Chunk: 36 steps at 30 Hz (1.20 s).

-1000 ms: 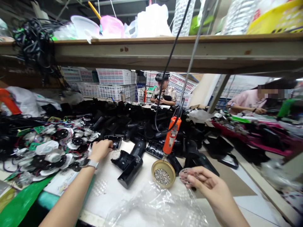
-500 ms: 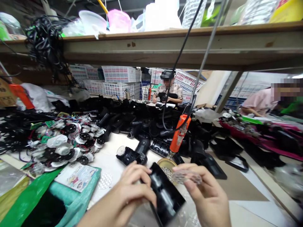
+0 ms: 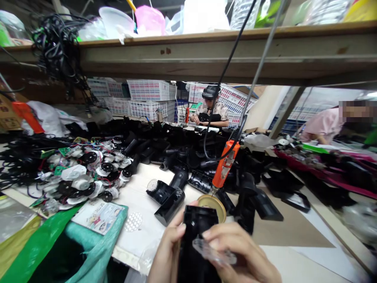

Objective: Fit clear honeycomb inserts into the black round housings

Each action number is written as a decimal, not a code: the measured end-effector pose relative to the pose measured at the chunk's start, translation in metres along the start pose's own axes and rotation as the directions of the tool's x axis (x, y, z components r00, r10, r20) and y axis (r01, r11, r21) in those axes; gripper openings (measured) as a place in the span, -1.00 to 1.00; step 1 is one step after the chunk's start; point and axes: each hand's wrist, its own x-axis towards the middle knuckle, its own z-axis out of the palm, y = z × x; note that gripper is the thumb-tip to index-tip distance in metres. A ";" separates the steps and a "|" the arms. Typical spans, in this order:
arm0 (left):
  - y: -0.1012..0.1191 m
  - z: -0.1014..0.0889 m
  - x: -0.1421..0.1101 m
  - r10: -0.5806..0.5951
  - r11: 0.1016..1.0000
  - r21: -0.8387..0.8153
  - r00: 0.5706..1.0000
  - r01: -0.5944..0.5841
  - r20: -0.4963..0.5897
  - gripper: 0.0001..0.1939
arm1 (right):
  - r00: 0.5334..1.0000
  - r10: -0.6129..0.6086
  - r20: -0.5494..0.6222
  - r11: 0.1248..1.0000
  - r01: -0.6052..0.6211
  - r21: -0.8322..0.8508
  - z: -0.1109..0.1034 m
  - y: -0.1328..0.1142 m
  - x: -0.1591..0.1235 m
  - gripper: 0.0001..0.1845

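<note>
Drawn closer to the body and lower than half a second ago, both hands now low at the bottom edge, the black housing turned more upright. Left hand [image 3: 167, 251] wrapped round the left side of the black housing [image 3: 196, 239], thumb on its front, gripping it firmly. Right hand [image 3: 241, 255] pinching a small clear plastic piece [image 3: 215, 253] between thumb and fingers, pressed flat against the housing's lower face. Housing's long axis running up and away from the body, open top pointing toward the brass dish [image 3: 212, 204] just behind it; clear piece lying crosswise to that axis, right hand the nearer to it. Orange screwdriver [image 3: 224, 165] hanging on its cable above and behind the dish, well apart from both hands. Further black shells [image 3: 169, 196] lying on the white bench [image 3: 138, 196] to the left, a heap of small motors [image 3: 85, 177] beyond them. Two other people seated at far benches, hands busy with their own work
</note>
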 end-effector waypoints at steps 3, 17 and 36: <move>0.007 0.003 -0.002 0.014 0.991 -0.132 0.996 -0.002 0.088 -0.39 | 0.995 -0.090 0.047 0.977 0.097 -0.189 -0.023 0.002 0.015 -0.88; 0.016 0.017 -0.021 0.066 0.997 0.033 0.992 -0.070 0.108 -0.33 | 0.905 -0.235 0.355 0.840 0.373 -0.395 -0.030 0.002 0.032 -0.77; -0.005 0.026 -0.031 0.430 0.843 0.350 0.903 -0.409 0.022 0.10 | 0.766 0.521 0.377 0.722 -0.631 0.284 -0.003 -0.002 0.007 -0.05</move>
